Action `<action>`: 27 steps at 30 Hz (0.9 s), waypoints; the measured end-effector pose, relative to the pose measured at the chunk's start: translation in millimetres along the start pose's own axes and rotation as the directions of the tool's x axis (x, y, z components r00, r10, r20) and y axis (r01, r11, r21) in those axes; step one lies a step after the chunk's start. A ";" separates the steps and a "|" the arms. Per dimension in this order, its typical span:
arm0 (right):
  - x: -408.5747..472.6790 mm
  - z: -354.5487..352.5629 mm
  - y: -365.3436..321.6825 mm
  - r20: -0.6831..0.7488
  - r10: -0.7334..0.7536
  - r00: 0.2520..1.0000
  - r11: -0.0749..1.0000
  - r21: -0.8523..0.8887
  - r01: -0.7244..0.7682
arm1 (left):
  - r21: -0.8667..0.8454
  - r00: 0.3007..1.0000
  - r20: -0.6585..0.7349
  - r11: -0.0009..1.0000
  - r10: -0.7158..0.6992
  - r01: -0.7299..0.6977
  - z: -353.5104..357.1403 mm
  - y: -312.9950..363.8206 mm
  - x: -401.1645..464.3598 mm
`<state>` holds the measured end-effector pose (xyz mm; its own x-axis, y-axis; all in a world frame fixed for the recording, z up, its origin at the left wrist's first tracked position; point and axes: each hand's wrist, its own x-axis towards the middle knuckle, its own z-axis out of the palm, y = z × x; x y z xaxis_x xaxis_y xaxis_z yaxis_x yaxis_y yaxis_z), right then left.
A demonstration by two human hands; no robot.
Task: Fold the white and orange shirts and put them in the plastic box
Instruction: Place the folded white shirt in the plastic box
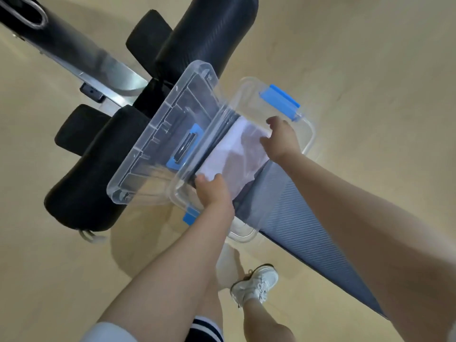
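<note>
Folded white shirt [237,149] sits mid-frame inside the clear plastic box with blue latches [307,134], on the padded grey desk [296,218]. Both my hands' fingers, left [213,191] and right [281,139], clamp its ends so the fold holds. Orange shirt isn't visible.

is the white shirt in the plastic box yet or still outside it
In. The folded white shirt lies inside the clear plastic box, with the left hand and right hand gripping its ends.
</note>
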<state>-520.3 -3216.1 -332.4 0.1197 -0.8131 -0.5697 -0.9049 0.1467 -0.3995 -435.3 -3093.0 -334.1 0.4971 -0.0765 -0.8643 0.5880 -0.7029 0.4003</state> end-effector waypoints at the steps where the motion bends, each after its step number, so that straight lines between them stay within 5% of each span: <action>1: -7.5 -8.1 -0.8 -0.015 -0.025 1.000 0.999 0.037 0.025 | 0.018 0.999 0.037 0.999 0.030 -0.031 -2.6 0.1 -7.7; 7: -73.9 -72.0 12.7 -0.097 -0.066 0.993 0.985 0.151 0.080 | 0.142 0.954 0.246 0.968 0.170 -0.209 -11.5 23.6 -70.3; 12: -136.9 -122.5 71.8 -0.153 0.062 0.986 0.984 0.175 -0.035 | 0.221 0.830 0.455 0.863 0.321 -0.455 16.3 37.5 -136.4; 16: -182.4 -143.4 149.7 -0.156 0.165 0.974 0.974 0.180 -0.136 | 0.335 0.626 0.699 0.614 0.347 -0.715 57.2 13.3 -186.8; 20: -227.3 -141.0 240.3 -0.198 0.321 0.926 0.926 0.272 -0.262 | 0.343 0.441 0.876 0.393 0.194 -0.853 92.2 -48.6 -234.5; 27: -266.9 -117.2 418.9 -0.204 0.482 0.852 0.858 0.306 -0.412 | 0.462 0.490 0.869 0.238 0.069 -0.854 154.6 -175.8 -261.0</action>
<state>-979.2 -3003.6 -263.5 -0.4175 -0.7368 -0.5318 -0.7010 0.6335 -0.3274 -767.1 -3058.8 -226.0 -0.2708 -0.7006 -0.6602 -0.5794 -0.4291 0.6930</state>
